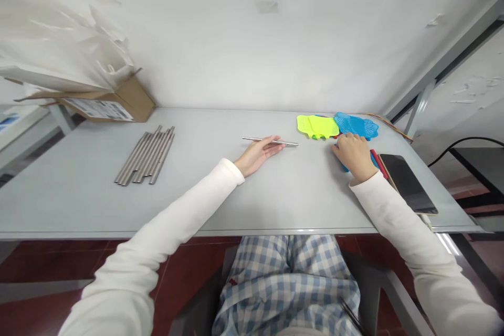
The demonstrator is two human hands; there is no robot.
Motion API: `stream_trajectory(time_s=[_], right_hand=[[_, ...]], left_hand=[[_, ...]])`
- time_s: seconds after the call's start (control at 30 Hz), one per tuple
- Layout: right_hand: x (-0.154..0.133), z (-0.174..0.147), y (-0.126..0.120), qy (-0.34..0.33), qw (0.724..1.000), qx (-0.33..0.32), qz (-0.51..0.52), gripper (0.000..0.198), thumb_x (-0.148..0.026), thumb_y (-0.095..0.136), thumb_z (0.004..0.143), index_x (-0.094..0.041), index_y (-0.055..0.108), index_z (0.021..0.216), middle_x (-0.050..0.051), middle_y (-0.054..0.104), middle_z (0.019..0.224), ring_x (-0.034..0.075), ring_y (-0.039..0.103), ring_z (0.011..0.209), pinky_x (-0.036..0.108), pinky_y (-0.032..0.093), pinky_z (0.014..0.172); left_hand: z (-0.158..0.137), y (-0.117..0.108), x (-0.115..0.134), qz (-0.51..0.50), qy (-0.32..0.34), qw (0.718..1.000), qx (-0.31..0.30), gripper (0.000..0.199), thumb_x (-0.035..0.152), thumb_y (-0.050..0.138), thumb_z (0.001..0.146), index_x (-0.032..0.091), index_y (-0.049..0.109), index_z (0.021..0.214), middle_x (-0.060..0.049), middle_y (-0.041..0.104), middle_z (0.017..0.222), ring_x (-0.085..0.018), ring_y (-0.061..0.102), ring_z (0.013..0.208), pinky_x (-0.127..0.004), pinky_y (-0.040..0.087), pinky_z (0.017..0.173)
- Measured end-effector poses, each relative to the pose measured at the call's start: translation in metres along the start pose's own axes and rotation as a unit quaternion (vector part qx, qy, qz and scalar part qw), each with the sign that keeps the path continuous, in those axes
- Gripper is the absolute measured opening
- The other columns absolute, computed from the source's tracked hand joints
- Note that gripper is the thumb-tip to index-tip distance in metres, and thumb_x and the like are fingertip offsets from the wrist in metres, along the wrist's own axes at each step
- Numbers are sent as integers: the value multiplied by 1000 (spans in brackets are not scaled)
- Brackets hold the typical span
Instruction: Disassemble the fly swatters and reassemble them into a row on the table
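My left hand (258,156) is turned partly palm up at the middle of the table, with its thumb and fingers closed on a thin metal tube (290,144). The tube lies almost level, pointing left to right. My right hand (354,155) is back up with curled fingers, low over something blue (373,158) that shows at its sides. What its fingertips hold, if anything, is hidden. Just beyond that hand lie blue perforated sheets (356,125) and bright yellow perforated sheets (318,126). A bundle of metal tubes (145,156) rests at the left.
A red object (378,164) and a dark-screened phone (407,182) lie at the table's right side. An open cardboard box (136,98) stands at the back left against the wall. The grey table (236,210) ends close before my lap. Thin wires (394,128) run along the right edge.
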State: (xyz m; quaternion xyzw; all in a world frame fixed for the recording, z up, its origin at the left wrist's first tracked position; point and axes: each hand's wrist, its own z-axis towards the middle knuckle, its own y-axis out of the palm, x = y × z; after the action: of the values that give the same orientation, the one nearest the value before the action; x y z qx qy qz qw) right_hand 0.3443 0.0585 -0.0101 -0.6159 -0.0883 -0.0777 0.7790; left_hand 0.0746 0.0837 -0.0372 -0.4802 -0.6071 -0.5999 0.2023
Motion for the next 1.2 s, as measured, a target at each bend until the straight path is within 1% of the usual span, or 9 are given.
stream_trajectory(time_s=[0.1,0.17,0.27,0.33,0.57,0.7,0.87,1.03,1.2], right_hand=[[-7,2,-1,-74,997,-17,30,26,-19,43,95,-8,67,94,21,71,94,32,67,89,38,41,73],[-11,2,-1,-133,988,-20,81,23,-21,45,95,-11,64,103,18,71,99,30,67,86,36,42,72],[-12,4,6,-219,954,-13,203,28,-23,51,94,-14,56,120,14,69,108,26,66,93,34,46,77],[-11,5,12,-250,930,-10,268,34,-24,54,93,-14,53,125,13,67,111,25,65,98,34,48,82],[-12,10,16,-198,951,31,234,23,-31,57,94,-14,69,104,14,69,102,28,65,96,39,48,86],[-19,12,13,-210,922,41,321,27,-33,54,98,-18,70,114,10,74,102,24,67,95,35,47,85],[-25,12,12,-230,890,73,386,31,-37,51,99,-19,71,115,10,73,100,22,67,91,33,47,85],[-29,6,8,-225,914,99,322,35,-37,45,102,-18,69,120,11,70,97,23,64,93,33,42,82],[-32,3,7,-241,920,123,285,36,-35,43,103,-19,67,123,11,68,99,23,62,94,34,41,81]], left_hand=[[-1,0,1,-14,-5,1000,2,19,28,64,91,12,74,88,-11,74,99,-19,71,100,-34,48,110],[-2,2,2,-21,-5,1000,3,16,25,63,91,12,73,87,-10,74,97,-18,71,101,-34,48,110],[-3,4,0,-26,9,999,19,11,16,64,89,12,72,83,-8,72,92,-16,71,98,-33,46,112],[-3,5,-2,-30,23,999,32,9,14,66,88,12,72,82,-6,71,91,-14,70,95,-33,46,112],[-4,5,-1,-34,20,999,28,13,15,62,90,11,71,82,-7,72,86,-14,71,92,-32,48,109],[-6,7,2,-25,1,999,33,9,14,63,88,11,71,83,-7,73,88,-15,72,92,-33,48,109],[-6,8,4,-21,-5,999,42,9,16,63,88,13,70,83,-6,72,86,-16,72,93,-33,49,108],[-5,6,5,-36,-8,998,45,13,14,60,89,13,69,81,-7,72,84,-16,72,91,-31,50,106],[-5,4,2,-23,17,999,22,9,18,65,88,14,70,82,-5,73,88,-15,72,92,-32,48,107]])
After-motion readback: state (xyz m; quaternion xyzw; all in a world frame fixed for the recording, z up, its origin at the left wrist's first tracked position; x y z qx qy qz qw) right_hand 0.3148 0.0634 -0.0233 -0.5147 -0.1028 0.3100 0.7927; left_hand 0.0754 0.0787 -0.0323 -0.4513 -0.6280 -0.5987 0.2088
